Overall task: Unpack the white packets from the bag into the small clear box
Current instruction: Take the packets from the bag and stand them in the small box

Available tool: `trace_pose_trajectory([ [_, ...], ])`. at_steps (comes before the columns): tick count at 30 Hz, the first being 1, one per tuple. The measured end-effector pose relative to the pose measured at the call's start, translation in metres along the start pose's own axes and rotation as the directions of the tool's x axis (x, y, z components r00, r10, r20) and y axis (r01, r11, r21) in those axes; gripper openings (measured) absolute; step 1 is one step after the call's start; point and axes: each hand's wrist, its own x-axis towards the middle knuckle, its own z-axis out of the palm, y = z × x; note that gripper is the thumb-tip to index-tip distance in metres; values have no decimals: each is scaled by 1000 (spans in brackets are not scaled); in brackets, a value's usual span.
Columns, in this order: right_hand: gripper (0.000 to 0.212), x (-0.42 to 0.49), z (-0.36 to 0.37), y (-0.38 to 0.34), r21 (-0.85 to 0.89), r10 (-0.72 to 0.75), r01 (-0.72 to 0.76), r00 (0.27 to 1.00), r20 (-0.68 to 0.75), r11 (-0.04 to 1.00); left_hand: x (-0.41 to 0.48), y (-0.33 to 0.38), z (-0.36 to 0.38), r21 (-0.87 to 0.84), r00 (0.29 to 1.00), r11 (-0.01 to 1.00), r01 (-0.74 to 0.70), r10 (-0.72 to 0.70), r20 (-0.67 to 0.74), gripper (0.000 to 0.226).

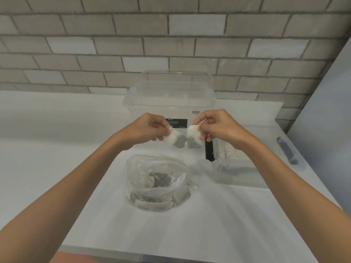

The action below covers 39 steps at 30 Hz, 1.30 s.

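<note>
An open clear plastic bag [157, 184] stands on the white counter and holds several white packets with dark contents. Above it, my left hand [152, 128] pinches one white packet [176, 140] by its top corner. My right hand [218, 126] pinches a second white packet [193, 139] beside the first; the two packets hang side by side, almost touching. The small clear box [241, 166] sits to the right of the bag, partly behind my right forearm, with a row of white packets standing inside it.
A large clear storage bin [171, 99] with a black label stands behind my hands against the grey brick wall. A clear lid with a blue-grey handle [290, 152] lies at the far right by a side wall. A black clip [209, 150] shows on the small box's left end.
</note>
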Motion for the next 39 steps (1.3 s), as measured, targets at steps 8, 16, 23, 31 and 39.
trace_pose_trajectory([
  [8, 27, -13, -36, 16, 198, 29, 13, 978, -208, 980, 20, 31, 50, -594, 997, 803, -44, -2, -76, 5],
  [16, 27, -19, -47, 20, 457, 82, 6, 981, -174, 889, 35, 47, 114, -792, 998, 608, -54, 0, -67, 9],
  [23, 12, -23, -62, 31, 452, 26, 47, 988, -152, 891, 40, 51, 130, -778, 998, 628, -37, -21, -64, 12],
  [31, 13, -24, -76, 44, 189, -11, 45, 984, -178, 981, 52, 66, 120, -309, 976, 941, -142, 80, -203, 20],
  [39, 12, -28, -88, 55, 113, 1, 11, 994, -111, 994, 70, 88, 118, -89, 953, 952, -292, 282, -113, 5],
])
